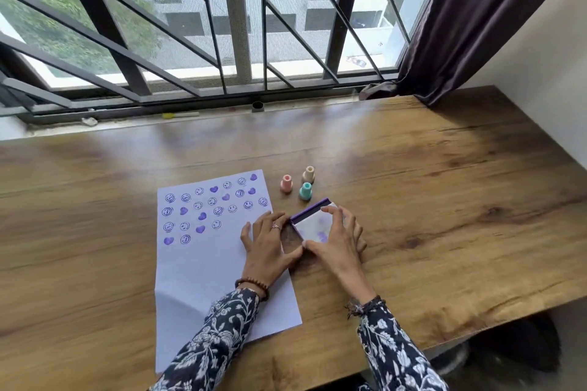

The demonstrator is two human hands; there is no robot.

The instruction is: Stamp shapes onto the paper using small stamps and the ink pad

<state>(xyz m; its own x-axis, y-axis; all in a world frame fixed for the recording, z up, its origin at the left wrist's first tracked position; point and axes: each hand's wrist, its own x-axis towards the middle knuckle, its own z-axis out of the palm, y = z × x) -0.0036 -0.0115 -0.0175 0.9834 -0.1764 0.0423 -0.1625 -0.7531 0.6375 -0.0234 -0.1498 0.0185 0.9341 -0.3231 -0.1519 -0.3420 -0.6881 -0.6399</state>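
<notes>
A white sheet of paper [206,263] lies on the wooden table, its upper half covered with purple smiley and heart prints. Right of it sits the purple ink pad [313,222] with its clear, ink-smudged lid over it. My right hand [336,241] grips the lid, thumb at the near edge and fingers at the far right corner. My left hand [270,244] rests flat on the paper's right edge, thumb touching the pad's near left corner. Three small stamps stand upright just beyond the pad: pink [286,184], beige [308,174] and teal [306,191].
The wooden table [428,200] runs up to a barred window [222,25] at the back. A dark curtain [460,25] hangs at the right rear corner beside a white wall. Small items lie on the window sill [178,115]. The table's near right edge drops off.
</notes>
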